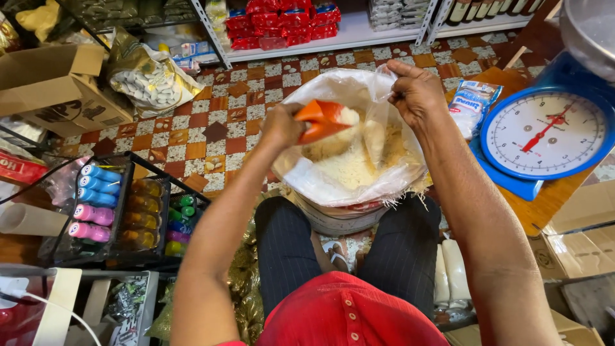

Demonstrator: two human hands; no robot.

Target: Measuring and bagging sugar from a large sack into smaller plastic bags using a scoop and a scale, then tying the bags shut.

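The left hand [280,125] was closed around the handle of an orange scoop [322,120], its fingers clamped on it, and the scoop was tilted with a heap of pale rice in its mouth, held above the open top of a small clear plastic bag [375,131]. The right hand [416,91] pinched the upper edge of that clear bag between thumb and fingers, holding it up and open; some rice already lay in the bag's lower part. Both hung over a large white sack [333,182] of rice that stood on the floor between the person's knees, its mouth rolled wide open. To the right, a blue dial scale [544,134] with a white face and red needle sat on a wooden surface, a small printed packet [473,102] beside it. To the left stood a black wire rack [112,211] of coloured bottles, and farther back a cardboard box [51,86] and a bag of white pieces [150,80] on the tiled floor [211,128]
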